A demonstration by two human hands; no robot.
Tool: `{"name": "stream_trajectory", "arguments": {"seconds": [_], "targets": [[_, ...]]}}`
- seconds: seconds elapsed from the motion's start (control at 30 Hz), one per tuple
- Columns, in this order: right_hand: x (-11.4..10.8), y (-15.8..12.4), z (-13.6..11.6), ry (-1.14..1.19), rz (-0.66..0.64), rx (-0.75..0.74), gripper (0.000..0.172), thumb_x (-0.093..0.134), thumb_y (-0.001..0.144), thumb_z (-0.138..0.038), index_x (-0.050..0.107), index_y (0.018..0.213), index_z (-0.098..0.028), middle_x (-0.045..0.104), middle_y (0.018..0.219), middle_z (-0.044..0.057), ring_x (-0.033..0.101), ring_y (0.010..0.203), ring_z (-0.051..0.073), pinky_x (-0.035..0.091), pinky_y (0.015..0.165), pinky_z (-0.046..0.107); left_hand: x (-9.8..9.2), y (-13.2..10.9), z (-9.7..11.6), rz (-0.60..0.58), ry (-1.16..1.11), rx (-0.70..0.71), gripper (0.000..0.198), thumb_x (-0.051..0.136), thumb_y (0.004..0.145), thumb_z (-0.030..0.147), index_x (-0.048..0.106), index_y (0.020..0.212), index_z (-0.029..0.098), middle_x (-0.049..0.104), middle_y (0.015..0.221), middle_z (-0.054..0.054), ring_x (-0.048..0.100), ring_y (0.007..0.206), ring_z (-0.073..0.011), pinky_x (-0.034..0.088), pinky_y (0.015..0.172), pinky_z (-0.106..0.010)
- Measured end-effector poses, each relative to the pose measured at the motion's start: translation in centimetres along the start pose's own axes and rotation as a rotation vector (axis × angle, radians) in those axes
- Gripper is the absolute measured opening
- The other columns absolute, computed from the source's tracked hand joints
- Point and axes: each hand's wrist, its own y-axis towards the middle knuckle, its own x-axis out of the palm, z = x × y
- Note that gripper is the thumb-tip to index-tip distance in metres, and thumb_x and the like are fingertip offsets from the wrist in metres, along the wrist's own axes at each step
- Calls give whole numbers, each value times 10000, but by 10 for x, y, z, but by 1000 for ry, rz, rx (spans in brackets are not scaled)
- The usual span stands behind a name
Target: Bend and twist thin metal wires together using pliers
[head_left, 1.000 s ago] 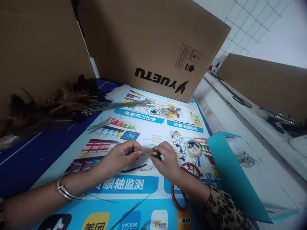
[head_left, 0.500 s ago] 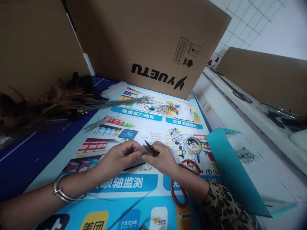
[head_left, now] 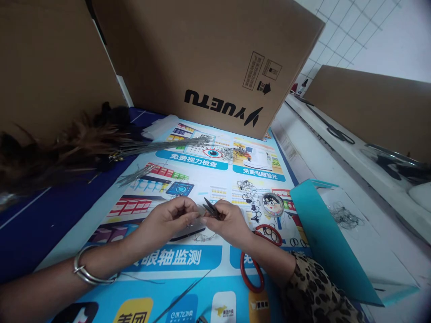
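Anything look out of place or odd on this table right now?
The cardboard box stands upside down: its YUETU lettering reads inverted. Small rings lie scattered loose on the poster, beyond the right hand gripping dark pliers.

Held pliers [head_left: 211, 209] over a poster [head_left: 188, 264] on the table [head_left: 40, 220], with feathers [head_left: 60, 150] at left, a box [head_left: 202, 58] behind, a folder [head_left: 319, 242] at right

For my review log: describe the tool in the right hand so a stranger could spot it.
In front of the YUETU cardboard box lies a printed poster, where both hands meet. The right hand grips a slim dark pointed tool, tips beside the left hand. Unlike the red ring by the wrist, it is black and held up.
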Motion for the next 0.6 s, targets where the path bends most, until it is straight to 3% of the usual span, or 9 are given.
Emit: {"name": "stream_trajectory", "arguments": {"seconds": [0.2, 0.4, 0.6], "targets": [[-2, -1, 1, 70, 3, 52, 151, 671, 729, -299, 616, 711, -160, 508, 689, -20, 484, 666, 112, 354, 577, 206, -2, 0, -1, 2, 18, 13, 182, 551, 858, 354, 526, 802, 183, 493, 715, 17, 445, 661, -127, 374, 587, -238], [-3, -1, -5, 212, -56, 163, 158, 641, 702, -278, 529, 701, -166, 455, 630, -46, 424, 580, 89, 326, 504, 190, -3, 0, 0, 28, 113, 48, 153, 537, 856, 330, 548, 820, 181, 537, 747, 0, 487, 691, -141, 402, 604, -237], [-3, -2, -2, 253, -66, 136, 215, 642, 673, -242, 538, 848, -170, 485, 708, -41, 440, 614, 91, 375, 566, 201, -5, 1, -1, 42, 138, 80, 136, 541, 845, 313, 539, 785, 191, 512, 711, 17, 485, 670, -137, 404, 595, -225]]}}
